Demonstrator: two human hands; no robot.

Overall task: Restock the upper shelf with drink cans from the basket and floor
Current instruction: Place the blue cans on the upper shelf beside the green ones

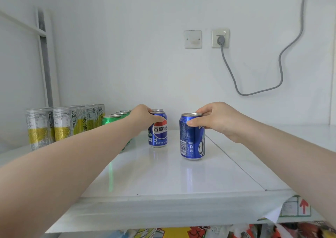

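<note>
Shelf [163, 179] is your landmark. Tea cans [54, 123] far-left, green cans [111, 119] next. Your left hand [143, 116] clasps Pepsi can [158, 130] mid-shelf, squaring row; right hand [218, 121] pinches second Pepsi can [191, 137] alongside, starting new column.

The left hand [143, 117] covers the upper left part of the front blue can [158, 130], so its printed word is cut to the last letters. Just behind that can, another blue can [157, 110] shows only its rim. Left of the front blue can, the left forearm [76, 157] hides most of the row of green cans [111, 119]; their count cannot be told. The right hand [216, 122] blocks the far side of the near blue can [192, 137]. Its small print is too fine to read. Below the shelf [163, 179], coloured packaging [181, 232] is cut off by the bottom edge.
</note>
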